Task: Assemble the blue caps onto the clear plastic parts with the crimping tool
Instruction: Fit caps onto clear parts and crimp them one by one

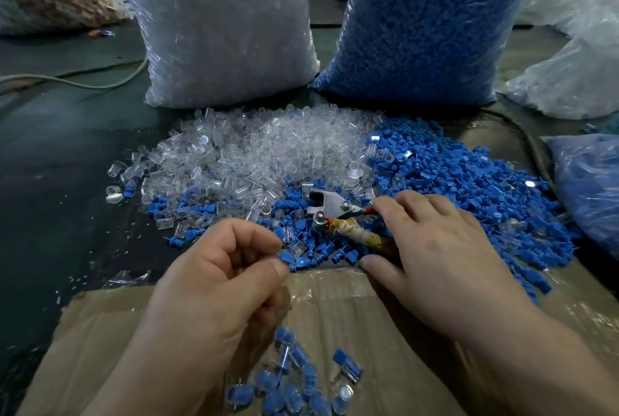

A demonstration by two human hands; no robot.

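A heap of clear plastic parts (261,151) lies on the table beside a heap of blue caps (469,181). My left hand (217,275) pinches a blue cap (287,259) joined to a clear part (298,246) between thumb and forefinger. The metal crimping tool (330,206) lies on the mixed pieces, jaws pointing left, its handle wrapped in yellowish cord (360,234). My right hand (438,248) lies over the tool's handles with the fingers spread across them; whether they grip is hidden.
Two big bags stand behind the heaps: clear parts (217,30) and blue caps (425,23). A taped cardboard sheet (351,308) in front carries several assembled pieces (291,382). More bags sit at right (589,187). A cable (83,80) runs at left.
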